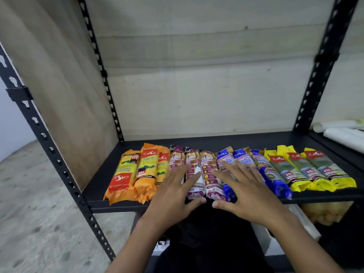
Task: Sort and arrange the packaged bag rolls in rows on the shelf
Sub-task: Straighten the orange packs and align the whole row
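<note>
A row of packaged bag rolls lies side by side on the black shelf (197,143). From the left come three orange rolls (144,172), three purple draw string rolls (208,174), three blue rolls (269,174) and three yellow rolls (307,170). My left hand (175,198) lies flat with spread fingers on the left purple rolls. My right hand (244,190) lies flat with spread fingers on the left blue rolls, its thumb at the shelf's front edge. Both hands hide parts of the rolls under them.
Black slotted uprights (65,170) frame the shelf, with plywood panels at the back and left. White rolls (346,137) lie on the neighbouring shelf at the right. A lower level holds a yellowish package (325,211) and a white box (271,241). Speckled floor is at the left.
</note>
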